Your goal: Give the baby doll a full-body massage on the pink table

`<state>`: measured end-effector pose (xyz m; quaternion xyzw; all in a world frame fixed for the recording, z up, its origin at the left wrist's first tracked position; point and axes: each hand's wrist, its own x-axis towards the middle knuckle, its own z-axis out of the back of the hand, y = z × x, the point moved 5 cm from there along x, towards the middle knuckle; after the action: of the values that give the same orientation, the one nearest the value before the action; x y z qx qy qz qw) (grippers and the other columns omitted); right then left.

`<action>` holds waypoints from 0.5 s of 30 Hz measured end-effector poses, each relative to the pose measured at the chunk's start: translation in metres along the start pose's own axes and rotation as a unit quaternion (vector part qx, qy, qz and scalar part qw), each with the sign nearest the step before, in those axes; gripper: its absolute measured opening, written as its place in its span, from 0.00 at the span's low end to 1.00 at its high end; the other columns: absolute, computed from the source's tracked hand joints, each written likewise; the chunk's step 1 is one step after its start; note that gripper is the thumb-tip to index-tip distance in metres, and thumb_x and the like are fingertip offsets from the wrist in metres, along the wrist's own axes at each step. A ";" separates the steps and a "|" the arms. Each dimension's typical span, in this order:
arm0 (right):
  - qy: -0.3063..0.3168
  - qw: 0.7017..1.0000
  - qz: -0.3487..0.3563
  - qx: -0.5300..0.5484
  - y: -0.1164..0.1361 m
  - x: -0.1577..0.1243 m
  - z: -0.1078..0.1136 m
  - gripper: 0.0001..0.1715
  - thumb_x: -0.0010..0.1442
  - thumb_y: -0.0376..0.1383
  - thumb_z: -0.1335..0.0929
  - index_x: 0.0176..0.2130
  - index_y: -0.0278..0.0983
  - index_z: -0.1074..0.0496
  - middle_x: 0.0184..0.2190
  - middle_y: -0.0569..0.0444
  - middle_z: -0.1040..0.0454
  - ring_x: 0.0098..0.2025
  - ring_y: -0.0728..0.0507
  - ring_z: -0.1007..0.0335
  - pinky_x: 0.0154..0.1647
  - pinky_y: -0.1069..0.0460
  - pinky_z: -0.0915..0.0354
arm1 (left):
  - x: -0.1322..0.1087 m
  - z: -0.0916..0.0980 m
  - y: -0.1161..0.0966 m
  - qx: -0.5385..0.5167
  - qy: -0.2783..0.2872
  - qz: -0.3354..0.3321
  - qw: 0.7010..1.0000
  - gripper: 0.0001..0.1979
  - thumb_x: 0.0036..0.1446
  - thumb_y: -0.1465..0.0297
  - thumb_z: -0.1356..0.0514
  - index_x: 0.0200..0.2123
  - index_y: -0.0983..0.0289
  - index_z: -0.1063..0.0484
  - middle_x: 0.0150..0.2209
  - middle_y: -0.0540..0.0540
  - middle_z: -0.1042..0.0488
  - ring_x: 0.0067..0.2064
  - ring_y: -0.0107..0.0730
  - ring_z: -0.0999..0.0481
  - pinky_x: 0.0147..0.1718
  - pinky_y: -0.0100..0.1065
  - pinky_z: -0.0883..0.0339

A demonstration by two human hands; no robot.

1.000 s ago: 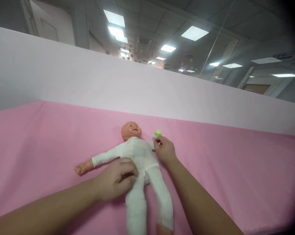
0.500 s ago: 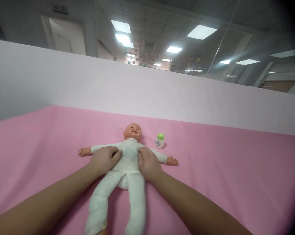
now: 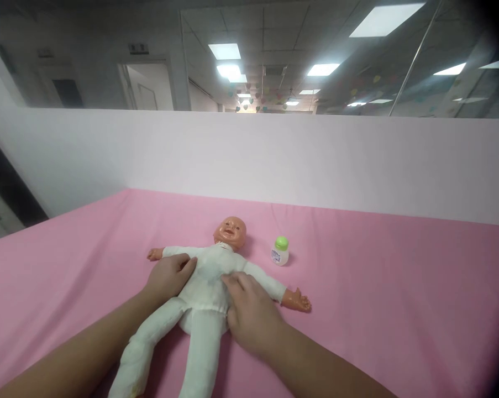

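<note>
A baby doll (image 3: 208,290) in a white cloth body lies on its back, with a tan plastic head, both arms spread and its legs toward me. My left hand (image 3: 168,276) is closed on the left side of its torso, the thumb on top and the other fingers curled out of sight. Against the right side of the torso, my right hand (image 3: 253,312) is closed as well, one digit resting over the belly. To the right of the doll's head stands a small clear bottle (image 3: 279,255) with a green cap, touched by neither hand.
Pink cloth (image 3: 377,287) covers the surface under the doll, with some wrinkles. A white padded wall (image 3: 274,160) rises behind it and along the left. Above that wall, glass shows ceiling lights and a doorway (image 3: 147,85).
The view has tilted and shifted. The doll has turned a little, its legs swinging left. My right hand has come further over its belly; my left hand stays at its side.
</note>
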<state>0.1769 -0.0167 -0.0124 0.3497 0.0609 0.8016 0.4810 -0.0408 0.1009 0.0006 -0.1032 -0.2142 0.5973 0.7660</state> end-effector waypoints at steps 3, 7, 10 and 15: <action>0.022 1.000 0.008 0.010 0.006 -0.006 0.009 0.40 0.55 0.31 0.34 0.66 0.40 0.36 0.62 0.44 0.35 0.62 0.34 0.37 0.66 0.38 0.38 | 0.002 -0.001 0.001 0.012 0.008 0.016 1.000 0.26 0.67 0.51 0.53 0.22 0.61 0.35 0.22 0.51 0.28 0.28 0.37 0.28 0.27 0.35 0.49; 0.057 0.996 0.062 -0.020 0.024 -0.014 0.014 0.46 0.53 0.35 0.31 0.69 0.43 0.42 0.70 0.43 0.45 0.70 0.26 0.50 0.70 0.28 0.49 | 0.005 -0.005 0.005 0.015 0.019 0.028 0.999 0.27 0.67 0.52 0.54 0.21 0.61 0.35 0.22 0.52 0.27 0.29 0.38 0.27 0.28 0.35 0.48; 0.095 0.980 0.167 -0.057 0.049 -0.020 0.011 0.47 0.54 0.38 0.28 0.69 0.42 0.43 0.71 0.43 0.45 0.73 0.25 0.56 0.72 0.27 0.57 | 0.007 -0.004 0.006 0.021 0.022 0.023 0.999 0.27 0.67 0.51 0.54 0.22 0.61 0.34 0.23 0.52 0.26 0.29 0.38 0.27 0.28 0.35 0.47; 0.044 0.933 0.334 -0.127 0.085 -0.035 -0.007 0.24 0.67 0.45 0.35 0.61 0.45 0.34 0.65 0.48 0.34 0.69 0.29 0.45 0.71 0.28 0.51 | 0.008 0.003 0.007 0.010 0.075 -0.020 0.997 0.28 0.67 0.49 0.54 0.26 0.60 0.27 0.27 0.54 0.23 0.32 0.40 0.25 0.32 0.36 0.42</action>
<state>0.1207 -0.0886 0.0015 0.2502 -0.1408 0.9315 0.2232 -0.0466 0.1096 0.0023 -0.1358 -0.1519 0.5748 0.7925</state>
